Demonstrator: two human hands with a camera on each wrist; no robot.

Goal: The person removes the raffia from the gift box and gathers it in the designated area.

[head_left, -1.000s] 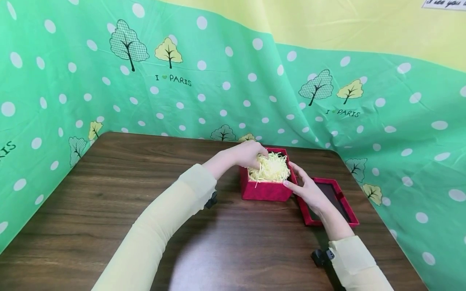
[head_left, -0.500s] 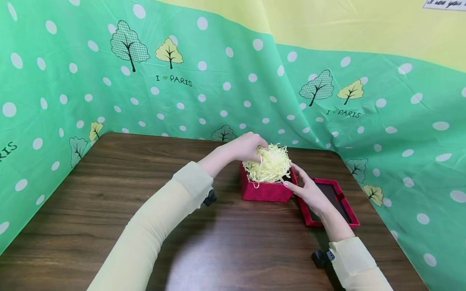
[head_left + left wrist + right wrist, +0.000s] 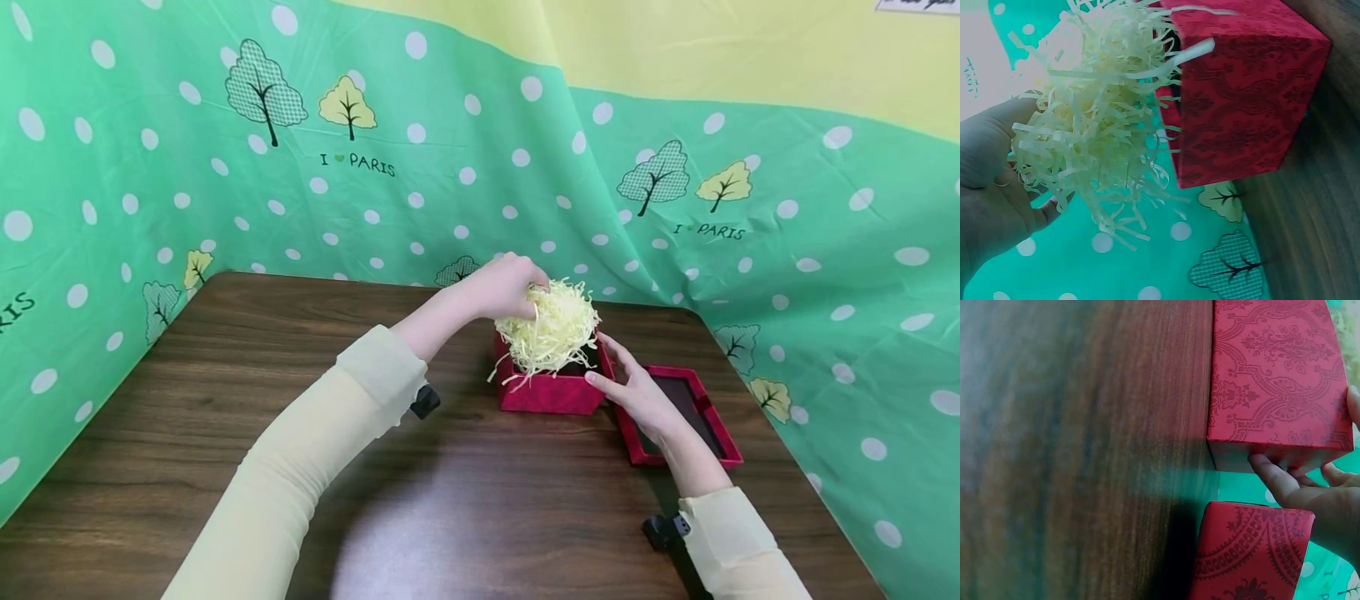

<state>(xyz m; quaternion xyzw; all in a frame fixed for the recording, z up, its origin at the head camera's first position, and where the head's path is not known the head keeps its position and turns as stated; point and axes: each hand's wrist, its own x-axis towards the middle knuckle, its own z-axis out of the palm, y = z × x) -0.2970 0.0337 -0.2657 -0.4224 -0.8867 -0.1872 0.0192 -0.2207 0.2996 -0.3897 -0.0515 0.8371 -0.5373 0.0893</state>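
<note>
My left hand (image 3: 506,287) grips a fluffy clump of pale yellow shredded paper (image 3: 553,325) above the red box (image 3: 551,395). In the left wrist view, loose strands of the shredded paper (image 3: 1094,106) hang from my left hand (image 3: 991,181) beside the box's patterned wall (image 3: 1247,94). The box stands uncovered on the table, and its dark inside shows at the right; most of it is hidden by the paper. My right hand (image 3: 636,392) holds the box by its near right corner, thumb at the front rim and fingers against the right side (image 3: 1288,478).
A red box lid (image 3: 720,433) with a dark inside lies upturned on the wooden table (image 3: 225,400), just right of the box and under my right forearm. Behind the table hangs a green dotted cloth (image 3: 420,200) with tree prints.
My left hand has risen, lifting the clump of shredded paper up from inside the box, so more of the dark interior shows. The right hand, box and lid have barely moved.
</note>
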